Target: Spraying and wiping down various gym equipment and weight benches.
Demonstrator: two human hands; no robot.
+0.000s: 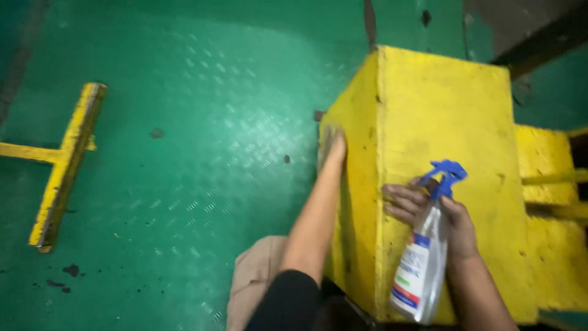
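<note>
— Yellow paint all over that block (441, 122) — what were your hands doing on it?

— My left hand (334, 147) was pressed flat against the block's left side face, near the top edge, with what looked like a grey rag (327, 136) under the fingers; it was too blurred to be sure. My right hand (450, 217) was closed around the neck of a clear spray bottle (422, 263) with a blue trigger head, the fingers resting on the block's top face.

— How far along did the wiping look?

— Hard to judge. The side face still showed dark specks and scuffs, and so did the top, so I'd say plenty was left. I couldn't see any wet streaks.

— Room to move?

— Plenty on the left: green chequer-plate floor (184, 153) lay open beside the block, with only a yellow T-shaped bar (64, 165) lying well apart. On the right it was tighter — a lower yellow frame (551, 184) sat just beside the block. The block's vertical corner ran between my two hands, sharp-edged.
</note>
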